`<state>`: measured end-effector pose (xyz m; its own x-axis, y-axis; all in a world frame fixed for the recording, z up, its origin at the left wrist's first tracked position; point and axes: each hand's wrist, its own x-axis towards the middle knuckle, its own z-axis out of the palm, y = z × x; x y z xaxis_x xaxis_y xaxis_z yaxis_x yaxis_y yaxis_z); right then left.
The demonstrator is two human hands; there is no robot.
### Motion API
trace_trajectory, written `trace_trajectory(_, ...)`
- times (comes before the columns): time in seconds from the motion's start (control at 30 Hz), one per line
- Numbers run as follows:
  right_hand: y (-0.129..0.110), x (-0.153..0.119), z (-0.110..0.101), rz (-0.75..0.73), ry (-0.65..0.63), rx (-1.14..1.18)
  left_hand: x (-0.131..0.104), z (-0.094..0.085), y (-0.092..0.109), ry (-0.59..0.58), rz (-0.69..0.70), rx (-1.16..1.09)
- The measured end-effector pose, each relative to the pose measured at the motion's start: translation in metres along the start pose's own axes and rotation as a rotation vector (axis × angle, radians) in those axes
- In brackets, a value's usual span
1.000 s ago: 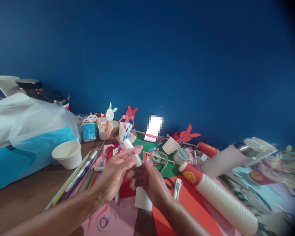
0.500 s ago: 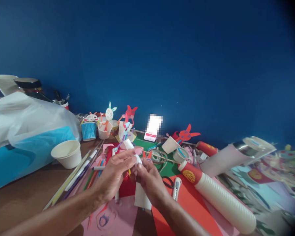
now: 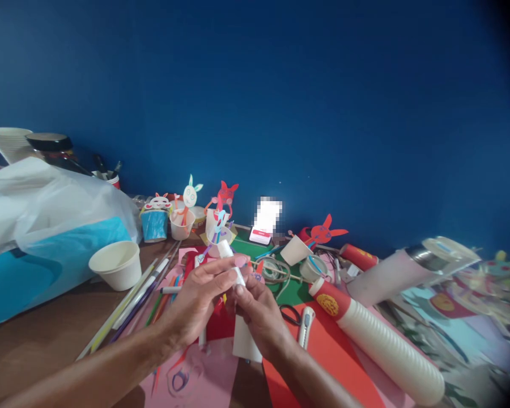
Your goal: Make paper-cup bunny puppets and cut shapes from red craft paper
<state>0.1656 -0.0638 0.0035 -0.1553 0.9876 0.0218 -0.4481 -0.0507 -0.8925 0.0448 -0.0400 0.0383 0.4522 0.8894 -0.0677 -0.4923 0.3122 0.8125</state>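
In the middle of the head view my left hand (image 3: 204, 292) is closed round a white tube (image 3: 225, 249) that looks like a glue stick, its upper end tilted to the left. My right hand (image 3: 261, 309) pinches the lower end of the same tube between thumb and fingers. A small pink patch shows by my left fingertips, too small to name. Below my hands a white paper piece (image 3: 245, 343) lies partly hidden. Behind my right fingers an orange paper cut-out (image 3: 257, 272) with a drawn face peeps out.
Nearby lie a utility knife (image 3: 306, 327), black-handled scissors (image 3: 289, 313), coloured paper (image 3: 323, 362) and a long stack of paper cups (image 3: 382, 334). A paper cup (image 3: 117, 266) stands at left beside a plastic bag (image 3: 68, 221). Paper-animal cups (image 3: 182, 224) and a lit phone (image 3: 267, 218) stand behind.
Both hands keep their hold on the white tube, which has shifted very slightly. The whole view has moved a little; nothing else visibly differs.
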Motion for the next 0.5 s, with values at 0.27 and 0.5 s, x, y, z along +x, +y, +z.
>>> trace_trajectory(0.27, -0.0015, 0.0032, 0.0013, 0.074, -0.081, 0.077, -0.0004, -0.0008, -0.0015, -0.013, -0.018, 0.038)
trace_trajectory(0.5, -0.0021, 0.0007, -0.0006, -0.027, 0.004, -0.054, -0.0008, 0.0011, 0.0011, -0.009, -0.015, -0.033)
